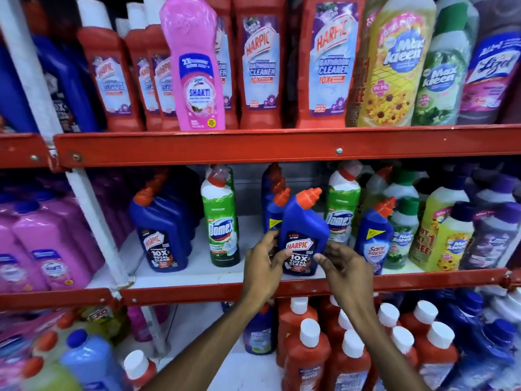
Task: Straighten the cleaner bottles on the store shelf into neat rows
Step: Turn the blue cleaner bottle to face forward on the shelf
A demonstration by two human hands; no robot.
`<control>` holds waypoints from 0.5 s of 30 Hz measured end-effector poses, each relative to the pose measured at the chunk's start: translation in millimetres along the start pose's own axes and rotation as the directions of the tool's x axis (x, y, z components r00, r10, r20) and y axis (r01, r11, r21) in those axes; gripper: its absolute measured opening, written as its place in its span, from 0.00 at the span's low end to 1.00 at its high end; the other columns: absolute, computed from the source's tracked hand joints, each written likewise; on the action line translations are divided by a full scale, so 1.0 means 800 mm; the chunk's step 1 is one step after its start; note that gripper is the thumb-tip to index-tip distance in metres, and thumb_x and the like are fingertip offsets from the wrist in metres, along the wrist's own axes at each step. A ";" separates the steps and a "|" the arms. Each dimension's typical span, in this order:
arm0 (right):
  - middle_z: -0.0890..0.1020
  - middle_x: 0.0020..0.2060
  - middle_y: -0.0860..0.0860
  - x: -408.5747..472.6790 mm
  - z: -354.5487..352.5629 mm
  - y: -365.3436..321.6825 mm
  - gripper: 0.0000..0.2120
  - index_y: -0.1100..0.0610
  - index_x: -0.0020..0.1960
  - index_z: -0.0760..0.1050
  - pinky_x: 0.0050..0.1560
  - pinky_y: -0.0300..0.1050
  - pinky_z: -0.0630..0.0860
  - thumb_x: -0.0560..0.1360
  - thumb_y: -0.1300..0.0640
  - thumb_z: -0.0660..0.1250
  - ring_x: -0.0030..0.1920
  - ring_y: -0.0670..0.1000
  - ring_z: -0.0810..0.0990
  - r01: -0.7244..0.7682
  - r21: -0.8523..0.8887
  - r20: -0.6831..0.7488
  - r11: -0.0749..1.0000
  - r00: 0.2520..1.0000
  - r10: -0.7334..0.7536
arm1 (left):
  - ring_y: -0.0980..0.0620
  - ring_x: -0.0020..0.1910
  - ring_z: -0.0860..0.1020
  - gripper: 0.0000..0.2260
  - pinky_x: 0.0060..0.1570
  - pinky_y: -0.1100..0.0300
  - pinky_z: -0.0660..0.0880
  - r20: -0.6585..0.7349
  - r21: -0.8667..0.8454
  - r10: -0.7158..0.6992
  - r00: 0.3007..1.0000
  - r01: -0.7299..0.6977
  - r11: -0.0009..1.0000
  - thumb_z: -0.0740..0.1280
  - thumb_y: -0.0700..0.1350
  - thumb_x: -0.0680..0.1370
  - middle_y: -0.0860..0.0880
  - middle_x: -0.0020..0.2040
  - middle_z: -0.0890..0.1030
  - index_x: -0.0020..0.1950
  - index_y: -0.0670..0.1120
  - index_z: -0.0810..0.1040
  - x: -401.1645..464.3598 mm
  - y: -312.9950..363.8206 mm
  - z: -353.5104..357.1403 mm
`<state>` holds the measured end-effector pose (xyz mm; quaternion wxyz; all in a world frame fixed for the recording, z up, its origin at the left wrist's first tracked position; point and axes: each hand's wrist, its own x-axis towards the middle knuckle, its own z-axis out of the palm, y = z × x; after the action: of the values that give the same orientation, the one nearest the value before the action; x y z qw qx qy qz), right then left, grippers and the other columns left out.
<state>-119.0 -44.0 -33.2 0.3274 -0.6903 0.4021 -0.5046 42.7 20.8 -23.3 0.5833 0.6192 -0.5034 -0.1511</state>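
Note:
A blue Harpic bottle (303, 221) with an orange cap stands at the front of the middle shelf (282, 289), tilted slightly right. My left hand (263, 263) grips its lower left side. My right hand (344, 266) touches its lower right side with thumb and fingers. More blue bottles (275, 213) stand in a row right behind it. To the left stand a green Domex bottle (221, 221) and another blue Harpic bottle (160, 235). On the right are a second Domex bottle (341, 204) and a blue Sani Fresh bottle (375, 235).
The top shelf holds red Harpic bathroom cleaners (260, 66), a pink Shakti bottle (197, 66) and Max Kleen bottles (394, 66). Red white-capped bottles (307, 354) fill the bottom shelf below my arms. A white upright post (93, 218) divides the bays at left.

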 end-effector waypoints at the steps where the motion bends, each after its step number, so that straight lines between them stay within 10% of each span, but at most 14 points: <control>1: 0.84 0.41 0.37 -0.002 0.009 -0.007 0.13 0.50 0.55 0.81 0.44 0.30 0.78 0.71 0.58 0.76 0.42 0.31 0.83 0.022 0.004 0.015 1.000 1.000 -0.022 | 0.68 0.50 0.83 0.17 0.52 0.65 0.81 -0.020 0.003 0.000 1.000 0.000 1.000 0.70 0.37 0.78 0.53 0.54 0.85 0.66 0.47 0.76 -0.003 -0.001 -0.014; 7: 0.86 0.42 0.45 -0.016 0.085 -0.051 0.11 0.52 0.54 0.81 0.41 0.29 0.78 0.72 0.58 0.75 0.41 0.36 0.84 0.092 0.060 0.101 0.994 0.990 -0.098 | 0.71 0.50 0.82 0.16 0.49 0.74 0.76 -0.153 0.025 0.044 0.987 -0.040 0.999 0.70 0.38 0.78 0.57 0.53 0.85 0.63 0.50 0.73 -0.025 -0.007 -0.104; 15: 0.86 0.42 0.42 -0.052 0.200 -0.124 0.11 0.51 0.53 0.82 0.41 0.27 0.77 0.72 0.60 0.75 0.41 0.34 0.84 0.123 0.171 0.185 0.978 0.970 -0.155 | 0.57 0.53 0.86 0.15 0.49 0.60 0.82 -0.321 0.051 0.082 0.943 -0.069 0.996 0.70 0.39 0.79 0.49 0.53 0.87 0.62 0.47 0.71 -0.039 -0.044 -0.231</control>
<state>49.9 45.8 -10.1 0.3830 -0.7353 0.2770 -0.4857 187.3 144.1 -15.6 0.6511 0.6271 -0.4273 -0.0153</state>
